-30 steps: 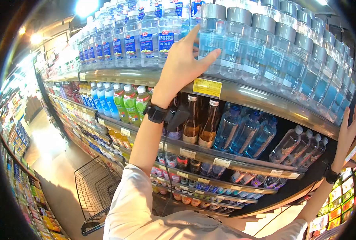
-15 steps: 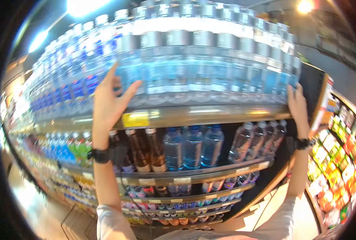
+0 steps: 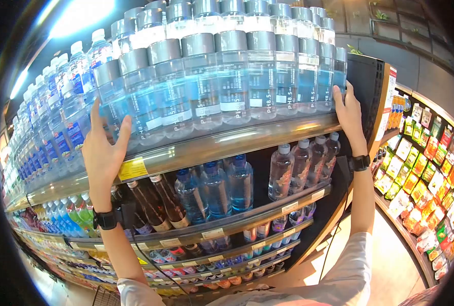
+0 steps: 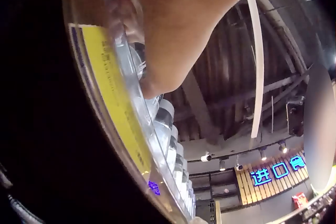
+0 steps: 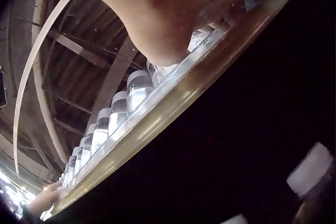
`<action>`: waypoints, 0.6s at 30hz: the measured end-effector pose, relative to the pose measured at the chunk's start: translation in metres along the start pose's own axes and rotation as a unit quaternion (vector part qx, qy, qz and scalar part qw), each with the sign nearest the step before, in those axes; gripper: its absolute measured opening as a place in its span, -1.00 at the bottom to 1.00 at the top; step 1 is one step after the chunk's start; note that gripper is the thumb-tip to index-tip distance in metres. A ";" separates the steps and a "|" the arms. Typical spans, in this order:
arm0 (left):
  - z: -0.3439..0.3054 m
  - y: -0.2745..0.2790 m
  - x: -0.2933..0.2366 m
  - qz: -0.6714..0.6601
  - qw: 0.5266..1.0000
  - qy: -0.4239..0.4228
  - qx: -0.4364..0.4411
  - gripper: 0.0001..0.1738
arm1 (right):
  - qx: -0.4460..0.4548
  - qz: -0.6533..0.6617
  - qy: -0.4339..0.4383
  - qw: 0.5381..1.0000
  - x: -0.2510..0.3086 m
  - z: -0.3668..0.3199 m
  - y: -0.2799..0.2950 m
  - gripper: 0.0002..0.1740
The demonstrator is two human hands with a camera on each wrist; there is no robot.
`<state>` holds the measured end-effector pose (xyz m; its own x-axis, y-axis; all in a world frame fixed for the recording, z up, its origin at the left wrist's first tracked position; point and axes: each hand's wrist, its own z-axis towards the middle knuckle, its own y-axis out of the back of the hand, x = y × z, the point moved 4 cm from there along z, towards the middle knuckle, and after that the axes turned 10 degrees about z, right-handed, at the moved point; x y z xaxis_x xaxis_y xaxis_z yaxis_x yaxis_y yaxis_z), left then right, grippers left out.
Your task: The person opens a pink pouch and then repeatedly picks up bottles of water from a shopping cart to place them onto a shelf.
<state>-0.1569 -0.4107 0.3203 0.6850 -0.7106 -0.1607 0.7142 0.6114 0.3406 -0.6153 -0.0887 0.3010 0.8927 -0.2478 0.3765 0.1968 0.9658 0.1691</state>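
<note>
In the head view, a front row of clear grey-capped bottles [image 3: 232,92] lines the top shelf [image 3: 227,143]. My left hand [image 3: 103,153] is at the row's left end, thumb and forefinger spread beside the end bottle [image 3: 116,104]. At the other end, my right hand [image 3: 350,115] is raised with its thumb near the last bottle [image 3: 339,76]. The left wrist view shows the left hand [image 4: 181,29] over the shelf edge above a yellow label [image 4: 113,92]; its fingertips are hidden. Bottles [image 5: 139,90] stand beyond the right hand [image 5: 163,14] in the right wrist view.
Blue-labelled bottles [image 3: 74,130] stand left of the row. Lower shelves hold dark bottles [image 3: 171,204], blue-capped bottles [image 3: 241,183] and clear bottles [image 3: 281,173]. A dark side panel [image 3: 364,84] and a rack of bright packets [image 3: 420,188] are at the right.
The head view has turned right, so the bottles and left hand appear further left, and more of the packet rack shows. Both hands remain at the row's ends with little change in pose.
</note>
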 end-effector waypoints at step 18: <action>-0.004 -0.010 0.003 -0.011 0.999 0.034 0.030 -0.06 | 0.067 0.120 -0.028 0.990 -0.017 0.004 0.013 -0.35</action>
<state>-0.1616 -0.4174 0.3131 0.6795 -0.6964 -0.2308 0.7202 0.5730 0.3911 -0.6292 -0.0719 0.3004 0.8830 -0.0189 0.4690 -0.0781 0.9793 0.1865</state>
